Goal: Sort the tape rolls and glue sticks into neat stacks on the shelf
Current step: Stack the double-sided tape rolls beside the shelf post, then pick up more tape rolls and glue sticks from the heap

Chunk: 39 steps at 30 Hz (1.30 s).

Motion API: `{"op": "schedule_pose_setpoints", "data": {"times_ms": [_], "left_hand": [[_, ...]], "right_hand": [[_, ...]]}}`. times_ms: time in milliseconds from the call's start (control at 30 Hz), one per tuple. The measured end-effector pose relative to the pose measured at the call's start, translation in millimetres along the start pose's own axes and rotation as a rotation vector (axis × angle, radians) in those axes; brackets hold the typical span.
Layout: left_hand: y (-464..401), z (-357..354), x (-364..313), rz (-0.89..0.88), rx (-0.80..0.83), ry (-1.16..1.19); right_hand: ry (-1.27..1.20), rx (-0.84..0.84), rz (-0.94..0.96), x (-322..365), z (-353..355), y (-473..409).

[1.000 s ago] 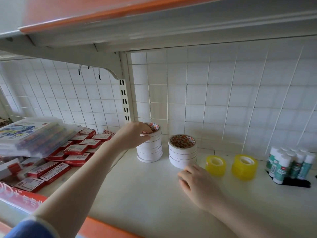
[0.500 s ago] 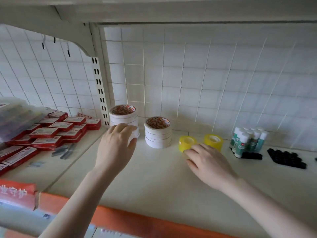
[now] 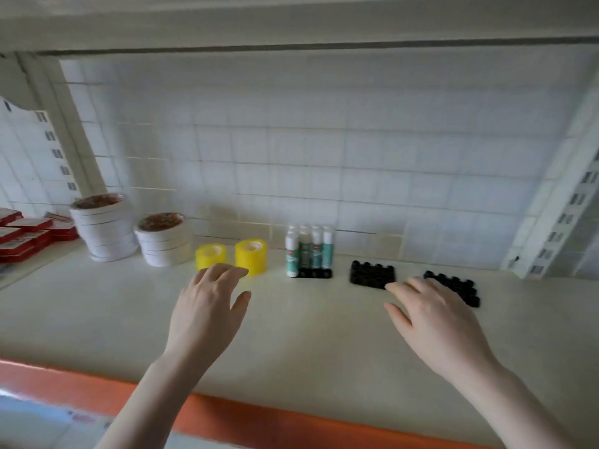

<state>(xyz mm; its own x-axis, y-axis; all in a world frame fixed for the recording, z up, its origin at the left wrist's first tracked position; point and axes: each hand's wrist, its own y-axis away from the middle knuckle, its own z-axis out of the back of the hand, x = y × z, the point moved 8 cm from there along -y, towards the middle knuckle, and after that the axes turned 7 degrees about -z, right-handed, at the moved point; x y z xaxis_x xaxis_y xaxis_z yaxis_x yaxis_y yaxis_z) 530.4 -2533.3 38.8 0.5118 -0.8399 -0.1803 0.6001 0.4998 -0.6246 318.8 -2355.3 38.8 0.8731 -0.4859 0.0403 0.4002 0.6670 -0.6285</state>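
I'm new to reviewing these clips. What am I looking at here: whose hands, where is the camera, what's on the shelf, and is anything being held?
There is no machine: a person's bare hands, filmed by a wide-angle camera worn on the head, looking forward and down. The left hand and right hand both reach over a pale shelf with fingers spread, holding nothing. Along the back, from the left: red boxes, two stacks of white tape rolls, two yellow tape rolls, upright glue sticks, and two clusters of black caps. The picture is somewhat blurred.
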Motion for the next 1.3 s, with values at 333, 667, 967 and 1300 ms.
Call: {"op": "schedule_pose_setpoints", "data": {"times_ms": [333,667,967,1300], "left_hand": [[-10.1,-45.8,-167.7,-0.022,0.070,0.080],[-25.3,-76.5,-272.5,-0.175,0.113,0.191],[-39.9,-118.8,-391.2,-0.202,0.136,0.204],[-54.7,-178.2,-541.4,-0.196,0.207,0.234]], "right_hand": [[0.035,-0.018,-0.145,-163.1,56.0,55.6],[0.153,-0.072,-0.339,-266.7,92.3,117.7],[0.193,-0.140,-0.346,-388.7,124.8,142.0],[0.100,-0.092,-0.259,-527.8,155.9,150.3]]}}
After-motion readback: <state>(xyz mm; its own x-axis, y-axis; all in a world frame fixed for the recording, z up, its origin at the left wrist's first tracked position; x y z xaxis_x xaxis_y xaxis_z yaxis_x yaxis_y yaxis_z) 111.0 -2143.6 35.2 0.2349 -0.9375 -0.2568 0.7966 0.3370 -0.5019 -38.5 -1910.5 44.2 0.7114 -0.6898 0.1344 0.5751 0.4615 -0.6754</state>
